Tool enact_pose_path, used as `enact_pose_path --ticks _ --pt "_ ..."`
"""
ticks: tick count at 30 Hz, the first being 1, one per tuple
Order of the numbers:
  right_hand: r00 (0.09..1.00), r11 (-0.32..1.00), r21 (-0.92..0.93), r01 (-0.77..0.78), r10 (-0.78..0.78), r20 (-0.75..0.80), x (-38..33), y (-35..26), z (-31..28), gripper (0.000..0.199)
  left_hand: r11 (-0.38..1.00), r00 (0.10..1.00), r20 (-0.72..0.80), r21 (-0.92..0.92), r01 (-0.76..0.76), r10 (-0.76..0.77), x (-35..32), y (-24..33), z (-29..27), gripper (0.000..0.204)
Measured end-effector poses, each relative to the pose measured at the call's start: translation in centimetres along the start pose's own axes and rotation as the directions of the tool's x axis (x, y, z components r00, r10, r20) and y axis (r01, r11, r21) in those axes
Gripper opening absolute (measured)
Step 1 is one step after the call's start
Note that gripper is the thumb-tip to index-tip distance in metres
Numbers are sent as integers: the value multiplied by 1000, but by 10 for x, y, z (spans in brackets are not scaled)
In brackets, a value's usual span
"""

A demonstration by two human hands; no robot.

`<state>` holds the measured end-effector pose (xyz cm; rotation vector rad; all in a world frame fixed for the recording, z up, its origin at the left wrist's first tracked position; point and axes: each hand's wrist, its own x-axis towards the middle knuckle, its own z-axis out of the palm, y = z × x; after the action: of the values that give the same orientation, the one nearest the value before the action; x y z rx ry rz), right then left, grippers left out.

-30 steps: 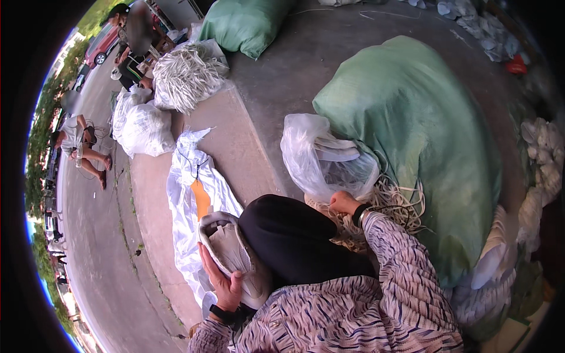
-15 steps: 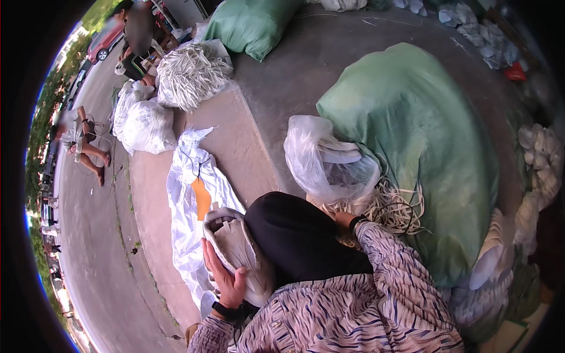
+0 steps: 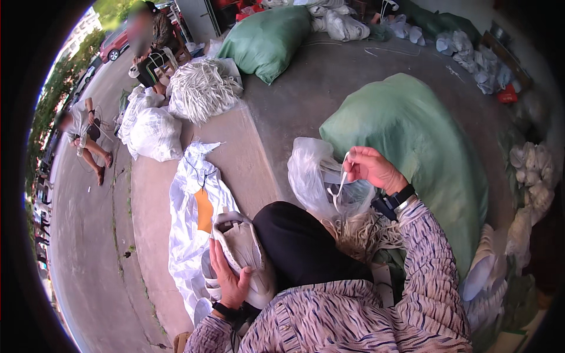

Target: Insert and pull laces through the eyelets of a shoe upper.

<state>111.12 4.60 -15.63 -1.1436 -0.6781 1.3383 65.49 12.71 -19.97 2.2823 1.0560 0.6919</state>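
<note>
A beige sneaker [image 3: 253, 265] lies against my black-clad leg [image 3: 300, 238]. My left hand [image 3: 229, 275] is around its side, fingers stretched along it and thumb across it, holding it there. Raised over a clear plastic bag [image 3: 309, 170], my right hand [image 3: 376, 169] is closed in a pinch on a white shoelace [image 3: 341, 182], which dangles down. Below that hand is a tangled pile of pale laces [image 3: 368, 232]. Another pale shoe [image 3: 210, 273] is partly hidden behind my left hand.
A big green sack [image 3: 418, 141] bulges at my right; a second green sack [image 3: 265, 41] lies farther off. White sheeting [image 3: 191, 235] with an orange piece [image 3: 203, 209] is at my left. Beyond are a white lace heap [image 3: 203, 88], a white bag [image 3: 154, 134] and two seated people.
My right hand has risen from beside the lace pile and now has a white shoelace in its fingers. My left hand stays on the sneaker. The view has shifted slightly.
</note>
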Motion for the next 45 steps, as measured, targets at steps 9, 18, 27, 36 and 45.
enact_pose_path --ticks 9,18,27,36,45 --pt "949 851 -426 308 -306 74 6 -126 65 21 1000 999 42 18 -20 19 0 -1 -11 90" --pt "870 841 -230 489 -450 202 24 -194 156 32 910 999 29 -414 35 -25 75 46 -71 60" --pt "857 940 19 342 -320 405 38 -173 238 24 811 924 -181 -443 -383 338 163 152 -73 54" --pt "962 934 -249 256 -270 -25 39 -143 119 26 726 914 397 -652 217 84 96 69 -104 32" --pt "937 393 -851 349 -137 322 -14 14 149 33 935 853 521 -279 218 -43 11 64 -61 25"
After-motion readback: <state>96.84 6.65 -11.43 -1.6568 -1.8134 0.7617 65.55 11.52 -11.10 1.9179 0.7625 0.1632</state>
